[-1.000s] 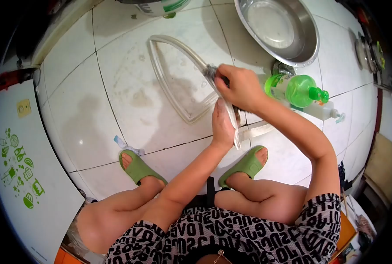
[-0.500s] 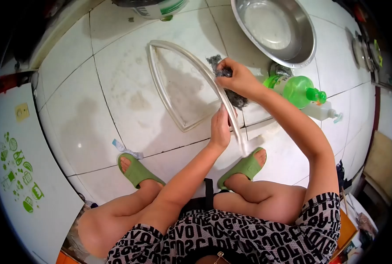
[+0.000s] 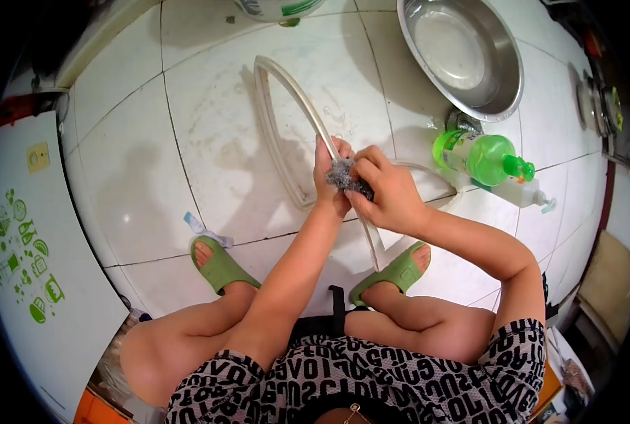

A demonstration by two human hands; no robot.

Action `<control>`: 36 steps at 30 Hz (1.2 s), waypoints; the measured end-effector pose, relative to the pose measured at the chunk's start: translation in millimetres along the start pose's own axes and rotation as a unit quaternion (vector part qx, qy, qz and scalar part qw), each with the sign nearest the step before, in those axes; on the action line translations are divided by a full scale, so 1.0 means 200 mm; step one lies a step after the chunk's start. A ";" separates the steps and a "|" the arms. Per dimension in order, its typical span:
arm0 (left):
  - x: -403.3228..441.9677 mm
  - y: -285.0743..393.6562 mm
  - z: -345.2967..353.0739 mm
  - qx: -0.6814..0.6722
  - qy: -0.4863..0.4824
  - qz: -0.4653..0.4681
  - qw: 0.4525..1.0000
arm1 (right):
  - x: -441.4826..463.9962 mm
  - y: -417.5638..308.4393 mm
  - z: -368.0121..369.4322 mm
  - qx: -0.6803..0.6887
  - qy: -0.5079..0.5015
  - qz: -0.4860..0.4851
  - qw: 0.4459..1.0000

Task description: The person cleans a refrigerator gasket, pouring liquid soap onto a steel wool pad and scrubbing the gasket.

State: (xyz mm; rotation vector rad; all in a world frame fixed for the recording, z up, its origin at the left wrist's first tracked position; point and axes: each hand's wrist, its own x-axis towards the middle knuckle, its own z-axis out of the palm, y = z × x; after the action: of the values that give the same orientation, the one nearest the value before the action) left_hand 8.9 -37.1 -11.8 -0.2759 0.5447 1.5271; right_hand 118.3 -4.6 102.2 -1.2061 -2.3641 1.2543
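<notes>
A long whitish rubber seal strip point(image 3: 292, 86), bent into a loop with sharp corners, rises from the tiled floor in front of me. My left hand point(image 3: 325, 180) is wrapped round its near side, a little above the floor. In my right hand point(image 3: 394, 185) is a grey steel wool scrubber point(image 3: 341, 175), pressed against the strip right beside my left fingers. Part of the scrubber is hidden under the right fingers. The strip's near corner points down between my feet, and another stretch of it curves off to the right behind my right hand.
A steel basin point(image 3: 507, 74) stands at the upper right. Below it lies a green liquid bottle point(image 3: 486, 158) beside a whitish pump bottle point(image 3: 516, 191). A crumpled wrapper point(image 3: 207, 230) is near my left slipper point(image 3: 224, 267). A white panel with green stickers point(image 3: 36, 240) borders the left.
My right hand has come down and nearer with the steel wool, meeting the left hand. The left hand has moved up and left along the strip. The view has shifted slightly.
</notes>
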 end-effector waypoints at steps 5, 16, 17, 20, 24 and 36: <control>-0.09 -0.02 0.08 -0.017 0.000 -0.114 0.993 | 0.08 0.05 0.02 -0.071 0.038 -0.059 0.995; -0.06 0.05 0.13 0.146 0.076 0.019 0.986 | -0.02 0.03 0.03 -0.044 -0.002 -0.010 0.999; -0.04 0.04 0.11 0.144 0.078 0.017 0.986 | -0.04 0.04 0.03 -0.039 0.004 -0.005 0.999; -0.03 0.01 0.10 0.176 0.085 0.062 0.979 | -0.01 0.05 0.00 -0.073 0.032 0.033 0.996; -0.07 0.01 0.14 0.183 0.103 0.028 0.977 | 0.02 0.02 0.01 -0.080 0.070 -0.001 0.994; -0.09 -0.06 0.04 0.136 0.051 -0.011 0.989 | 0.08 0.09 0.04 -0.094 0.064 0.047 0.992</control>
State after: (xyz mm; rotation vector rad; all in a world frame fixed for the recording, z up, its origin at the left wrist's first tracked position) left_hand 23.5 -48.7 1.8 -0.1489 0.8213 1.4032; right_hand 113.3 7.2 80.7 -1.4235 -2.3984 0.9645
